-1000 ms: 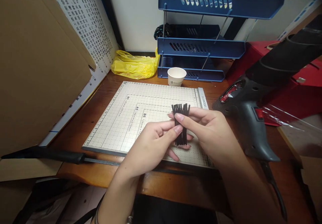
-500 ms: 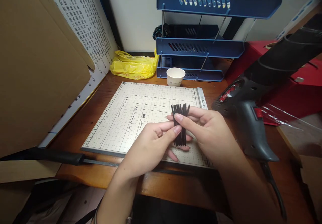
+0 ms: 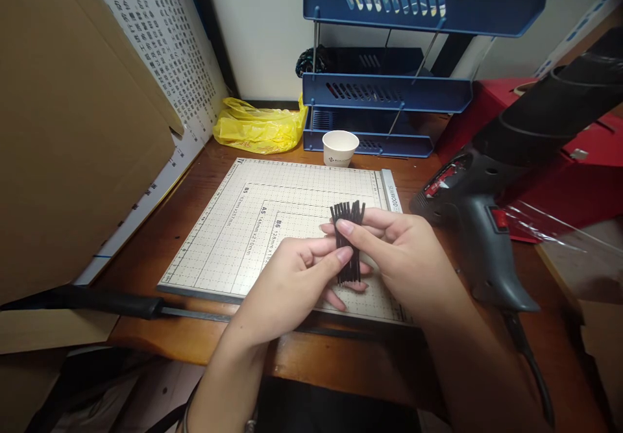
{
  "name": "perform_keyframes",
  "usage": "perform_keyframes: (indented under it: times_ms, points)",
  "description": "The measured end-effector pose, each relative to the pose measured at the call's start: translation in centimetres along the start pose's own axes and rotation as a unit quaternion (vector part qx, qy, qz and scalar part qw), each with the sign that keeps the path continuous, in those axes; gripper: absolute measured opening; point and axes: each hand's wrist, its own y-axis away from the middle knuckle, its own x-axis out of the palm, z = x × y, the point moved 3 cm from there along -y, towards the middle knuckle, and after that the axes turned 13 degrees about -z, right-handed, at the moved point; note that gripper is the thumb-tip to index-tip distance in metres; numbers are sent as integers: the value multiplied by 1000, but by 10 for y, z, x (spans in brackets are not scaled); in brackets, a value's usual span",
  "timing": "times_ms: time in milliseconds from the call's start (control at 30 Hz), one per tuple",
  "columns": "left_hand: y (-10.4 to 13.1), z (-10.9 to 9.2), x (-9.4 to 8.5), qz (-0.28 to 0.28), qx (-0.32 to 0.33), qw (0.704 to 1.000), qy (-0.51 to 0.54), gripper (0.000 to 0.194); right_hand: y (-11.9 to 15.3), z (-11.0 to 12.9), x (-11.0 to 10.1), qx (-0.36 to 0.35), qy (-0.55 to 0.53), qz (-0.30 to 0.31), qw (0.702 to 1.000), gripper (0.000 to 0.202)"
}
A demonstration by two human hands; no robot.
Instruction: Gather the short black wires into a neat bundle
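A bundle of short, thin black strips (image 3: 348, 265) is held upright between my two hands, its upper ends fanned slightly apart. My left hand (image 3: 306, 271) pinches the lower middle of the bundle, thumb on the near face and fingers behind. Higher up, my right hand (image 3: 396, 245) grips it with the thumb across the front and the index finger at the back. Both hands are above a paper trimmer board (image 3: 224, 245) printed with a grid and paper sizes. What exactly the strips are made of cannot be made out.
The trimmer's black-handled blade arm (image 3: 126, 304) lies along the near edge. A white paper cup (image 3: 339, 148), a yellow plastic bag (image 3: 263, 128) and blue tiered trays (image 3: 384, 92) stand behind. At right are a heat gun (image 3: 501, 245) and a red box (image 3: 540, 160); cardboard (image 3: 82, 128) rises at left.
Both hands keep hold of the bundle in nearly the same place. The upper ends of the strips have drawn slightly closer together, and the left thumb has shifted a little.
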Motion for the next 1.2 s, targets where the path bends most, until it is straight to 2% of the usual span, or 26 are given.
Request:
perform_keyframes:
  times_ms: [400, 567, 933, 1200]
  points:
    - [-1, 0, 0, 0, -7, 1000, 3, 28, -2, -2, -1, 0, -3, 26, 1000, 26]
    - [0, 0, 1, -2, -2, 1000, 7, 28, 1, 1, 0, 3, -8, 18, 1000, 25]
    - [0, 0, 1, -4, -7, 1000, 8, 31, -1, 2, -2, -59, 37, 30, 997, 31]
    - [0, 1, 0, -16, 7, 1000, -17, 34, 0, 0, -3, -29, 26, 36, 999, 30]
